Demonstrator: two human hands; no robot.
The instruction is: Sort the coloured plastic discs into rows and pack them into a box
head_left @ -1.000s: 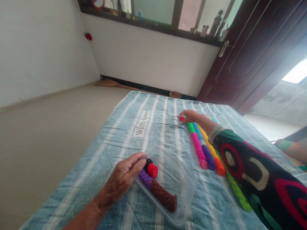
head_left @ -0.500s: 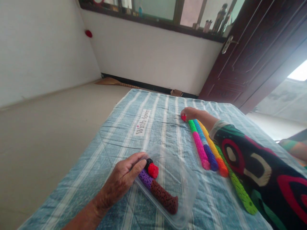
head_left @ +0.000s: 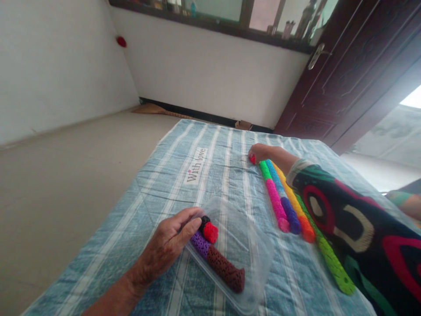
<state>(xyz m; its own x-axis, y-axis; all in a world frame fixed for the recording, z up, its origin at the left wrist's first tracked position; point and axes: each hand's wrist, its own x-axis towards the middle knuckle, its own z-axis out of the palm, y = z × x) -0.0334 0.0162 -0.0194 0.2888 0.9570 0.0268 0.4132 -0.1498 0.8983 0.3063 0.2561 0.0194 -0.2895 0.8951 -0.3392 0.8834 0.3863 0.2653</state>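
Note:
My left hand (head_left: 176, 235) is closed on the near-left corner of a clear plastic box (head_left: 261, 245), its thumb over the rim. Inside the box lie a long knobbly tube (head_left: 226, 270), purple at one end and brown at the other, and a short black-and-red piece (head_left: 210, 232) beside my thumb. Toward the table's far side, my right hand (head_left: 259, 152) has its fingers closed on a small red textured piece (head_left: 252, 159), only partly visible. Just below that hand begins a row of long textured tubes: green-pink (head_left: 274, 197), blue-purple (head_left: 286, 206), yellow-orange (head_left: 301, 215) and lime green (head_left: 332, 259), which my sleeve partly covers.
A blue-and-white striped cloth (head_left: 154, 219) printed "With love" covers the table. Behind it are a white wall, a window ledge (head_left: 210, 26) with bottles and cups, and a dark red door (head_left: 329, 87). Another person's arm (head_left: 408, 202) shows at the right edge.
Both hands keep nearly the same places, and the box and tubes lie as before. The view has shifted slightly.

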